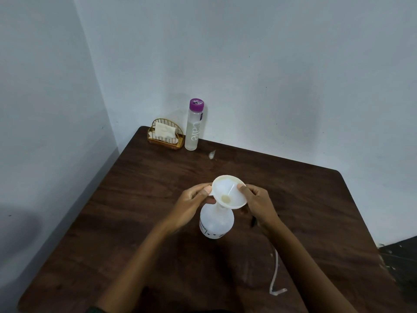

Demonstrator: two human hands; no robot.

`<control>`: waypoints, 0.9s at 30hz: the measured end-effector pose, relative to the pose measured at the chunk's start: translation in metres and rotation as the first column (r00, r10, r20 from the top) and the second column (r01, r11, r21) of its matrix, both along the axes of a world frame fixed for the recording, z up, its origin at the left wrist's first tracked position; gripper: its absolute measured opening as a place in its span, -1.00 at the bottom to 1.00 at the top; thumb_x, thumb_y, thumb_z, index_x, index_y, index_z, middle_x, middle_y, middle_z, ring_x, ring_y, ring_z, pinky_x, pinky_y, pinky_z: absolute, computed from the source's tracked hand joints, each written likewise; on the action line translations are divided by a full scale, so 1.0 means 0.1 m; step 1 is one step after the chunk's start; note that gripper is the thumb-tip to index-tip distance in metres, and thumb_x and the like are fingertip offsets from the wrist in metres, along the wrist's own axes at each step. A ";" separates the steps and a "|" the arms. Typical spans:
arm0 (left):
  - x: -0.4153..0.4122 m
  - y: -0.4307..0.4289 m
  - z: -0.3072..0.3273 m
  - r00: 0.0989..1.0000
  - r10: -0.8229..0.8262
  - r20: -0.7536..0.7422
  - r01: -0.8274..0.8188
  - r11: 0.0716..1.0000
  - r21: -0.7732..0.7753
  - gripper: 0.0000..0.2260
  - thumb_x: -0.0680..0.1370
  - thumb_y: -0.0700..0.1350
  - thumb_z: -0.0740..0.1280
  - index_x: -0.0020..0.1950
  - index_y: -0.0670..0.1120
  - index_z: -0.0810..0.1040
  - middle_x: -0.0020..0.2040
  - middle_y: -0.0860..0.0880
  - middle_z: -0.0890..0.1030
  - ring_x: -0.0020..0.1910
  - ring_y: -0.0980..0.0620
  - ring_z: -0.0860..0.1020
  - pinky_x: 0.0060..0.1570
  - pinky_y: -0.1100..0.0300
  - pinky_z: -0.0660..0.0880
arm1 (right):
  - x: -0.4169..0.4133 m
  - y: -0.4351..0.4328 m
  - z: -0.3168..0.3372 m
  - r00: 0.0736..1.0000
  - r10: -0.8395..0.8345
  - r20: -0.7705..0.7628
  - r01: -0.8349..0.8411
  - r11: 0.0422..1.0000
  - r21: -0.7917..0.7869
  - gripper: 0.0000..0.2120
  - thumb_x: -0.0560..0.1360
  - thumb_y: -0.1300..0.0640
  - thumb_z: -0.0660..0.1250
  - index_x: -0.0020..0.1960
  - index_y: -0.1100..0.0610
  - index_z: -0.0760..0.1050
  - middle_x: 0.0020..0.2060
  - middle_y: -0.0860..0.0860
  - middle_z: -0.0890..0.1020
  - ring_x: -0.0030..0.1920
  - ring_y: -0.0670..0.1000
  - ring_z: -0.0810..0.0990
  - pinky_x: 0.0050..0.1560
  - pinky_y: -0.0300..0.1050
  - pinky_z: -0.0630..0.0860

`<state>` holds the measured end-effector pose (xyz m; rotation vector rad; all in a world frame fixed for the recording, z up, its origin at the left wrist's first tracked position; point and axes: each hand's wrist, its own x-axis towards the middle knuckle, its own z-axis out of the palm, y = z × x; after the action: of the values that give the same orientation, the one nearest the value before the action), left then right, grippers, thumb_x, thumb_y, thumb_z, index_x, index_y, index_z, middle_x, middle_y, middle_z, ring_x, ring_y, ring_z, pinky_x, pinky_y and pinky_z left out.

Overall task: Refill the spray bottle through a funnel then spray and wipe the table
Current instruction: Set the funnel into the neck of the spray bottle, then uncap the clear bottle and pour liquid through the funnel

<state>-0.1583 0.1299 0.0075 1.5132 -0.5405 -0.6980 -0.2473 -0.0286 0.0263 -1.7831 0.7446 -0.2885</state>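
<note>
Dark wood tabletop (140, 218) fills lower frame, pushed into a wall corner.

Spray bottle (216, 222), white translucent, upright at frame centre, cap off. Fill level cannot be told through the plastic. White funnel (228, 193) sits with its stem in the bottle neck, bowl tilted toward the camera. Bowl looks empty apart from a yellowish spot at the drain hole.

Left hand (191, 204) at the left rim of the funnel, thumb on the rim edge, fingers curled under the bowl: grip closed on the funnel. Right hand (257, 203) at the right rim, thumb tip pressing the rim, fingers behind and below: grip also clamped on the funnel. Funnel lies directly between the two hands, bottle just below them, not touched by either as far as can be seen.

Upper left of tabletop, by the wall: water bottle (194, 125), clear with purple cap, upright, white lettering, contents look clear or low, hard to tell. Just left of it, gold wire holder (164, 136) with white tissues (164, 131) standing in it.

Small white smear (212, 154) on the tabletop right of the water bottle. Lower right: thin white tube (275, 269) lying on the tabletop, partly hidden by the right forearm.
</note>
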 end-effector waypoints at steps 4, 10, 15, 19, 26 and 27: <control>0.02 -0.02 0.00 1.000 0.021 0.000 -0.021 1.000 0.002 -0.80 0.63 -0.10 0.15 0.18 0.07 0.50 0.07 0.20 0.57 0.08 0.25 0.54 -0.02 0.44 0.49 | -0.04 -0.02 0.03 1.000 0.019 -0.017 -0.019 1.000 0.013 -0.81 0.57 0.13 0.24 -0.05 0.22 0.57 -0.25 -0.01 0.59 -0.41 -0.14 0.57 -0.46 -0.38 0.43; 0.18 0.01 0.02 1.000 0.027 -0.013 -0.026 0.999 0.019 -0.73 0.65 -0.03 0.08 0.24 0.03 0.51 0.07 0.11 0.63 0.09 0.16 0.57 0.17 0.21 0.44 | 0.02 -0.27 0.16 0.997 0.027 -0.074 -0.027 1.000 0.002 -0.60 0.54 -0.07 0.25 -0.08 0.29 0.60 -0.27 0.19 0.63 -0.28 0.10 0.56 -0.22 -0.03 0.50; 0.54 -0.11 -0.02 0.999 0.050 -0.020 -0.049 0.997 0.060 -0.77 0.64 -0.02 0.12 0.22 0.04 0.50 0.10 0.02 0.65 0.07 0.07 0.61 0.20 0.10 0.45 | 0.36 -0.56 0.29 0.988 0.094 -0.125 -0.098 0.995 -0.028 -0.80 0.56 0.10 0.25 -0.07 0.20 0.59 -0.23 0.09 0.64 -0.27 0.00 0.58 -0.22 -0.17 0.47; 1.07 -0.41 0.00 0.984 0.166 0.071 -0.171 0.982 0.075 -0.70 0.57 -0.19 0.30 0.31 -0.10 0.47 0.19 -0.05 0.59 0.15 0.02 0.56 0.12 0.23 0.47 | 0.92 -0.72 0.32 0.961 0.213 -0.177 -0.230 0.970 -0.081 -0.83 0.55 0.19 0.24 0.04 0.24 0.56 -0.21 0.06 0.63 -0.28 -0.05 0.58 -0.24 -0.24 0.45; 2.28 -1.19 0.19 0.823 0.420 0.383 -0.487 0.869 0.093 -0.30 0.44 -0.22 0.45 0.49 -0.10 0.19 0.43 -0.15 0.30 0.38 -0.12 0.34 0.30 0.06 0.40 | 1.66 -0.79 0.28 0.958 0.231 -0.170 -0.247 0.966 -0.080 -0.82 0.53 0.25 0.23 0.05 0.27 0.57 -0.10 0.13 0.63 -0.25 -0.07 0.57 -0.22 -0.25 0.45; 2.40 -1.28 0.22 0.827 0.379 0.415 -0.463 0.879 0.119 -0.24 0.41 -0.22 0.49 0.50 -0.11 0.16 0.44 -0.16 0.29 0.40 -0.12 0.31 0.28 0.09 0.39 | 1.72 -0.80 0.28 0.960 0.226 -0.164 -0.240 0.968 -0.070 -0.82 0.53 0.25 0.23 0.04 0.28 0.57 -0.10 0.14 0.64 -0.25 -0.08 0.57 -0.21 -0.25 0.45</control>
<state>0.0812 0.0016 0.0297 1.9122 -0.3979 -0.1090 -0.0749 -0.1088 0.0542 -1.9739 0.6292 -0.0254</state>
